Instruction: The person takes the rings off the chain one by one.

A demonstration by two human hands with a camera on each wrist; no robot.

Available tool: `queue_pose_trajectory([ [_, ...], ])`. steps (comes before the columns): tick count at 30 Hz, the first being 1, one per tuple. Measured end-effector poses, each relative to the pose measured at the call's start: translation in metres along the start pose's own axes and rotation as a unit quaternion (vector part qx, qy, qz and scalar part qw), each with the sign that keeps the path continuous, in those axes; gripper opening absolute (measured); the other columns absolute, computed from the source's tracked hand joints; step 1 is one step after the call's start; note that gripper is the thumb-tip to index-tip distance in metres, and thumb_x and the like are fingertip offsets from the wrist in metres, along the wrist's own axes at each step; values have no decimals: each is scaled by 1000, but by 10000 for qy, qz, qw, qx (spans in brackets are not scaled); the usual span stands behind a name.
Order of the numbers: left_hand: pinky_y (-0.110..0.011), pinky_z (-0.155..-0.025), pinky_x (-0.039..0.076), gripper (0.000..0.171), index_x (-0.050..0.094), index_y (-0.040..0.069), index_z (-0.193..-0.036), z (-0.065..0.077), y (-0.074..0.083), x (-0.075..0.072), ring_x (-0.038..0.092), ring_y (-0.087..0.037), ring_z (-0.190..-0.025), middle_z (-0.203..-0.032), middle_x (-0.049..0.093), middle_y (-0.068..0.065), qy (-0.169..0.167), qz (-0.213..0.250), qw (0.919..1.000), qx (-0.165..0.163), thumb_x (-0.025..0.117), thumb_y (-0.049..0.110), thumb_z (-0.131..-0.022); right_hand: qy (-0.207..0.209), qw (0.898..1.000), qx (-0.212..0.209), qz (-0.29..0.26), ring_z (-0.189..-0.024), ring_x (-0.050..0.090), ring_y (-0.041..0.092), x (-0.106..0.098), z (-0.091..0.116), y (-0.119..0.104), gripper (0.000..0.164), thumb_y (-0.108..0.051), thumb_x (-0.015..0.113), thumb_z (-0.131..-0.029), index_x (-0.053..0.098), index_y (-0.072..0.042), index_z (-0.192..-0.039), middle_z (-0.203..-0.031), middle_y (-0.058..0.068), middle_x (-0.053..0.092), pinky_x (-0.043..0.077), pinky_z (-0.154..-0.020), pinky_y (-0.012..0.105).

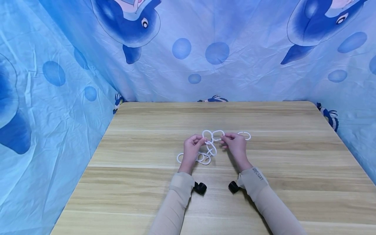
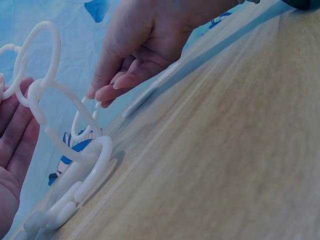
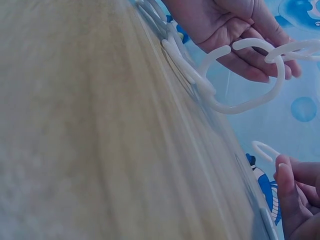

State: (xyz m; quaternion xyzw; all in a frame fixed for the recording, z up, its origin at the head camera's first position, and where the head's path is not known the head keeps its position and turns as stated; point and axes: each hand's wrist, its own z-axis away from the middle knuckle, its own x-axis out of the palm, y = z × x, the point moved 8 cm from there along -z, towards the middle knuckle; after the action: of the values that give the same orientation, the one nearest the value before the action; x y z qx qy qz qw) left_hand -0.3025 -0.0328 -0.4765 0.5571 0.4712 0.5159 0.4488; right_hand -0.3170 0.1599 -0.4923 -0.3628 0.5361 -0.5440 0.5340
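On the wooden table (image 1: 141,143), a white chain (image 2: 103,156) trails left and near, its far end pinched by the left hand (image 1: 191,148). A white link (image 1: 218,131) is pinched by the right hand (image 1: 237,145). Light, stiff, perhaps slippery plastic; rims are best gripped beside gaps.

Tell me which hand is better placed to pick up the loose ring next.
Right, I'd judge: the loose ring lies beside the right hand, though that hand pinches another ring. The left hand, farther off, holds the chain.
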Motion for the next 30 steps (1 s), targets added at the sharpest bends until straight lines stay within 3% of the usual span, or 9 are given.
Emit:
queue_pose_trajectory([
  [16, -24, -89, 57, 18, 61, -13, -97, 0, -1, 1, 70, -4, -70, -92, 72, -24, 6, 22, 10000, -38, 65, 2, -89, -252, 9990, 363, -74, -65, 70, 7, 5, -3, 7, 29, -7, 68, -88, 64, 6, -114, -98, 22, 73, 61, -62, 26],
  [30, -25, -87, 58, 20, 61, -13, -97, -1, -1, 1, 70, -3, -71, -93, 72, -25, -8, -68, 10000, 12, 65, 5, -90, -356, 9987, 308, 179, -68, 69, 5, 6, 0, 5, 33, -7, 68, -89, 63, 3, -119, -104, 22, 72, 61, -64, 24],
])
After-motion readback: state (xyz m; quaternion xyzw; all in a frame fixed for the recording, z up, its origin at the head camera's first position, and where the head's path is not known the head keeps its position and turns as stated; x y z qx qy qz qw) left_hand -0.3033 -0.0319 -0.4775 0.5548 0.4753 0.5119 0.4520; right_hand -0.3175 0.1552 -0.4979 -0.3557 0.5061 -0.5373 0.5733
